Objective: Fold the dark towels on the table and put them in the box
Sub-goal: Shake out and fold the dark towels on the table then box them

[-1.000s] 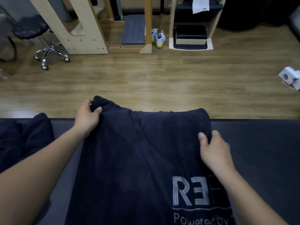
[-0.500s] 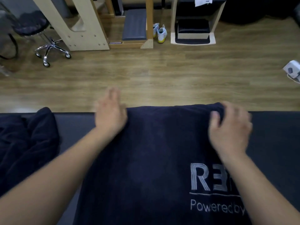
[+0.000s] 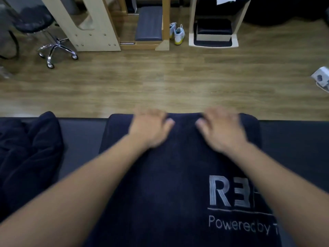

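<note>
Centrally, the desk (image 3: 293, 139) is covered by a dark towel (image 3: 178, 175) spread flat to the far edge; a crumpled towel (image 3: 30, 154) is heaped at left. The left grip (image 3: 151, 129) and right grip (image 3: 220, 129) are pressed flat, fingers spread, on the spread towel's far end.

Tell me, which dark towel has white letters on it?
The flat towel under the left hand and right hand. The bunched towel at the left shows no letters.

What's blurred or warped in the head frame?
Head view: left hand and right hand smeared by motion; towel print sharp enough to read; floor planks bow slightly from the wide lens; dim light, towel barely separates from table.
</note>
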The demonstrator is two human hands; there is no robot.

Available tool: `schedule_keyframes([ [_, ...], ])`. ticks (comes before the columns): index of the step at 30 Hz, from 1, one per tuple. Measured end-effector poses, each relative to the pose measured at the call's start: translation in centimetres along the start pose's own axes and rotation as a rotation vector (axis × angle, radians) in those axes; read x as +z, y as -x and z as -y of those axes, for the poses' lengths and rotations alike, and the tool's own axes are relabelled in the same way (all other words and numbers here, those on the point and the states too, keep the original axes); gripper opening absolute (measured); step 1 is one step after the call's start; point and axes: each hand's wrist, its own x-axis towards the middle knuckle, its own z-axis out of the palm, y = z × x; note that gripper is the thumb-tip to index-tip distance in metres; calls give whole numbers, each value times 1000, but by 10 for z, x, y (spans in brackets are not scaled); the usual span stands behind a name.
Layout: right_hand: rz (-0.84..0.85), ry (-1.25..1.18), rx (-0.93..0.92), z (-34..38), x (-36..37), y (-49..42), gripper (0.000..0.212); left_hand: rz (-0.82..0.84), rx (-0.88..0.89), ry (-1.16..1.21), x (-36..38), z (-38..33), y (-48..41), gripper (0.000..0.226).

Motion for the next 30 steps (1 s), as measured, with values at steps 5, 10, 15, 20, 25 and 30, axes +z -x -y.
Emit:
schedule_keyframes([
  [5,-53,58,-180,-36,16,8,70,-34,56,-17,14,50,-4,71],
  [10,-15,-156,231,-38,10,36,60,-107,-291,-63,17,72,25,62],
  [15,-106,-67,-353,43,55,194,55,-180,420,-14,65,-22,181,65],
  [20,-61,-62,-72,-16,74,206,62,-108,-129,82,96,42,219,65],
  [25,20,-170,352,-53,63,224,73,-103,-592,28,90,56,262,65],
  [30,-65,-81,-232,52,83,326,61,-70,182,-65,125,-57,361,66],
])
